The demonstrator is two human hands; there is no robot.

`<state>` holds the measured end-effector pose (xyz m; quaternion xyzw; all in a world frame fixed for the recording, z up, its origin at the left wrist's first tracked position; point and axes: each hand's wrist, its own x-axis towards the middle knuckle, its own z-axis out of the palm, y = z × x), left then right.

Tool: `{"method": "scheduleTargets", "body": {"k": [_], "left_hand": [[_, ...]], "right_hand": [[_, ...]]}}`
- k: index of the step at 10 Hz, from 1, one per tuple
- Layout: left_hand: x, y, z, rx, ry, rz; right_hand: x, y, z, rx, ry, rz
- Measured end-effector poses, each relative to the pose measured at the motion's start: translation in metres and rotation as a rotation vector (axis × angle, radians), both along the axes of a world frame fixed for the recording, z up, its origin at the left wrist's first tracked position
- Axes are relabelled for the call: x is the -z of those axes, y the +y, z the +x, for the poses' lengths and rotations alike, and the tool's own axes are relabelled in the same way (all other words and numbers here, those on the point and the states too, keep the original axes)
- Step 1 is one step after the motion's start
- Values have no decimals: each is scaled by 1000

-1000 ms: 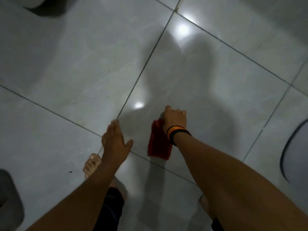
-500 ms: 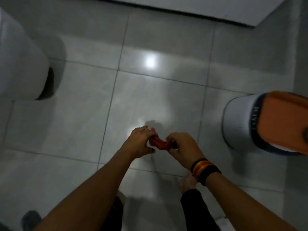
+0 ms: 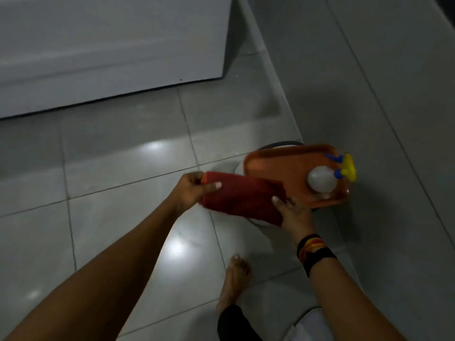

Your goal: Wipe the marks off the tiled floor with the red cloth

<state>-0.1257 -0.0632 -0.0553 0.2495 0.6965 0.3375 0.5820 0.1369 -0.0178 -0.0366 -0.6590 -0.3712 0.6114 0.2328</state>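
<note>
The red cloth [image 3: 242,196] is folded into a long flat rectangle and held in the air above the grey tiled floor [image 3: 118,183]. My left hand [image 3: 190,190] grips its left end with the thumb on top. My right hand [image 3: 294,212], with dark and orange bands on the wrist, holds its right end from below. No marks show on the tiles from here.
An orange tray [image 3: 283,166] rests on a white round stool just right of the cloth, carrying a white spray bottle [image 3: 325,178] with a yellow and blue trigger. A white cabinet [image 3: 110,45] stands at the back left. My bare foot [image 3: 234,279] is below the hands.
The cloth went from lying on the floor under my right hand to being bunched between both hands, then spread into a folded strip. The view swung toward the orange tray.
</note>
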Motion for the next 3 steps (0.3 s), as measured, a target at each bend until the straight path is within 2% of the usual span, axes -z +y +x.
{"method": "scheduleTargets", "body": {"k": [1,2,3], "left_hand": [[6,76,46,15,126,54],[21,124,81,86,186,81],[22,133,110,160,200,114]], "right_hand": [[30,23,25,228,140,-167],[53,33,28,360,244,-338],[67,17,28,241,166,-485]]}}
